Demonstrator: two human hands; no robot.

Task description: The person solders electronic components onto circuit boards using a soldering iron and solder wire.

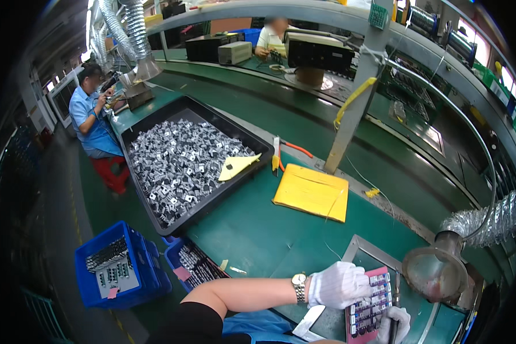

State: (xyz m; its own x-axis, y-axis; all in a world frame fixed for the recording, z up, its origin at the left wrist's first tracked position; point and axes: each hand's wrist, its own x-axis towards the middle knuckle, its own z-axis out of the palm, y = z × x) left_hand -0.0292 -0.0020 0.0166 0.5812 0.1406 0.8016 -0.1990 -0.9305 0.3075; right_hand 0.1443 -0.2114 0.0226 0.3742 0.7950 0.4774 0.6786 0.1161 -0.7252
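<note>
The left forearm (252, 295) stretches rightward to a palm-down left hand (339, 285), the right hand (398, 322) curled near it.

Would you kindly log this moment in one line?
left hand: at pink board | right hand: holding dark-handled tool | bench: yellow packet, black parts tray

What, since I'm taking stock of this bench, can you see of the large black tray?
The black tray is a shallow rectangle with raised walls, plastic by its look. It sits on the green bench, filled with small silver and black parts. A yellow piece lies on them toward the right, bearing a small dark bit. Neither the left hand nor the right hand touches it.
</note>
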